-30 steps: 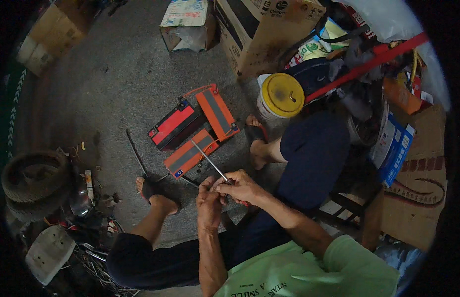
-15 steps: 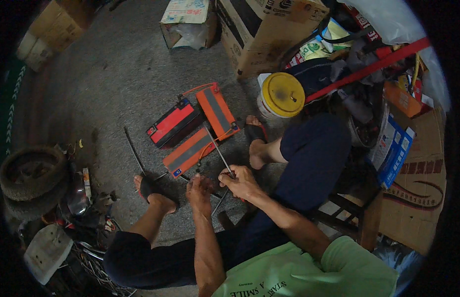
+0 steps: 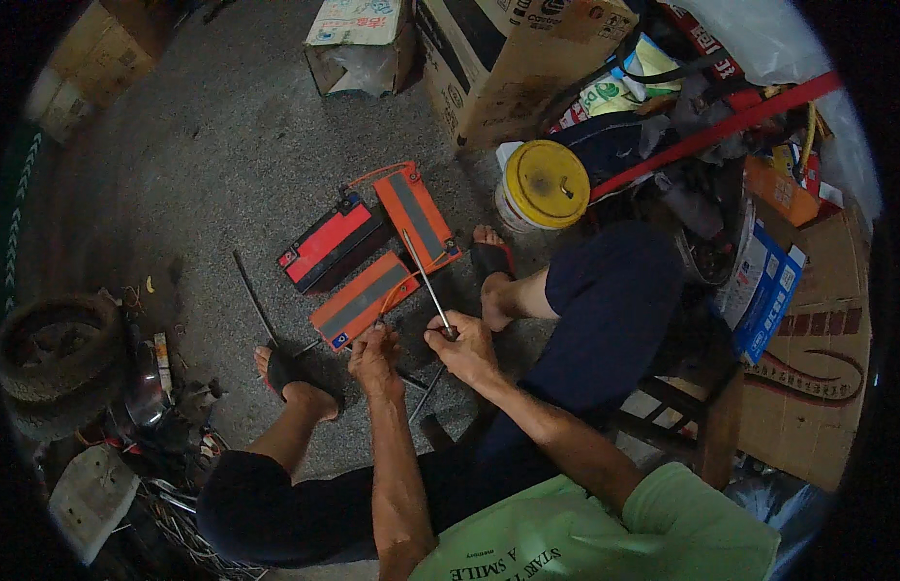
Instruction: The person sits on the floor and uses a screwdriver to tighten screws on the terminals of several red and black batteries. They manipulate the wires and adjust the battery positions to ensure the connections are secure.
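Observation:
My right hand (image 3: 462, 351) is closed round the handle of a screwdriver (image 3: 426, 281). Its long metal shaft points up and away, crossing over the batteries. My left hand (image 3: 376, 363) is pinched at the lower end of an orange wire (image 3: 396, 291), beside the near orange battery (image 3: 365, 299); the wire's tip is hidden by the fingers. This battery has a grey band along its top. A second orange battery (image 3: 418, 218) stands behind it to the right. To the left sits a red and black battery (image 3: 334, 242), joined to the far orange one by another orange wire (image 3: 370, 175).
Metal rods (image 3: 254, 296) lie on the floor by my left foot. A yellow-lidded bucket (image 3: 547, 184) stands beyond my right foot, with cardboard boxes (image 3: 513, 73) behind it. Tyres (image 3: 58, 353) are stacked at left. A wooden stool (image 3: 723, 426) is at right.
My left hand has moved slightly up and left, to the wire's lower end, and its fingers have closed there. My right hand still holds the screwdriver. The whole view has shifted a little.

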`<action>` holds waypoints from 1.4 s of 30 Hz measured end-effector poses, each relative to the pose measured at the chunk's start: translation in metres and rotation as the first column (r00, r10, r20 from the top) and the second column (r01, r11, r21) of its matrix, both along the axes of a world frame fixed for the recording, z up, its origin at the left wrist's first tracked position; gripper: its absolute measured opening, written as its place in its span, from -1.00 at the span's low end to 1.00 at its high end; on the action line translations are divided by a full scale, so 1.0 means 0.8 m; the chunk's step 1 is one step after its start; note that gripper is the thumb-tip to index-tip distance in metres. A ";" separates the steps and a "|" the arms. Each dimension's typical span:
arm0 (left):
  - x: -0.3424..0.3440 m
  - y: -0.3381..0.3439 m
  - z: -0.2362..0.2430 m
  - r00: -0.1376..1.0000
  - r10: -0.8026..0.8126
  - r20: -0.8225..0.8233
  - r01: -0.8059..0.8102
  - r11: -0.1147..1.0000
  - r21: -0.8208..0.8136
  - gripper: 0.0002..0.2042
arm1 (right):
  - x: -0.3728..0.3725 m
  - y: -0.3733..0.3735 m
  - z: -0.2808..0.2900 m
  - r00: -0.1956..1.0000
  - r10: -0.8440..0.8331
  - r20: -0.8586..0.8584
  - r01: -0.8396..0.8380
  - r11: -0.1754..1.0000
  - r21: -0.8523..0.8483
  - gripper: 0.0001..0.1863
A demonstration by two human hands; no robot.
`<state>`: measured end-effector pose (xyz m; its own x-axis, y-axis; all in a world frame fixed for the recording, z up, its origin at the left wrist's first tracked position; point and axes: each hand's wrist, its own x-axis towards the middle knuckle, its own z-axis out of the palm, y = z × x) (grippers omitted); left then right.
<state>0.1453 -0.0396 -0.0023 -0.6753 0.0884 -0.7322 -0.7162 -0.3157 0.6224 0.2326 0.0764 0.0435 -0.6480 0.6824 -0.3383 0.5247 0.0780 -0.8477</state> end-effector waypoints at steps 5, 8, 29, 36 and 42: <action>-0.007 0.000 0.003 0.969 -0.009 -0.248 0.002 1.000 -0.029 -0.94 | -0.009 -0.006 -0.017 0.999 -0.024 -0.042 0.027 0.996 0.085 -0.83; -0.013 0.000 0.005 0.965 -0.039 -0.260 0.019 0.997 -0.080 -0.91 | -0.014 -0.010 -0.023 0.998 -0.051 -0.023 0.054 0.991 0.124 -0.81; -0.026 -0.010 0.012 0.924 -0.334 -0.186 0.296 0.933 -0.206 -0.86 | -0.001 -0.036 -0.098 0.989 0.136 0.063 -0.149 0.914 0.377 -0.78; -0.028 -0.018 -0.004 0.915 -0.358 -0.187 0.325 0.928 -0.185 -0.82 | 0.000 -0.050 -0.087 0.969 0.237 0.074 -0.248 0.908 0.339 -0.77; -0.026 -0.024 -0.002 0.900 -0.377 -0.218 0.351 0.924 -0.148 -0.81 | -0.004 -0.054 -0.075 0.983 0.180 0.019 -0.178 0.940 0.292 -0.77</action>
<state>0.1244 -0.0585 -0.0041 -0.7651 0.2949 -0.5724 -0.5957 0.0134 0.8031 0.2295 0.0335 -0.0167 -0.7706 0.6226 -0.1364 0.4724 0.4143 -0.7780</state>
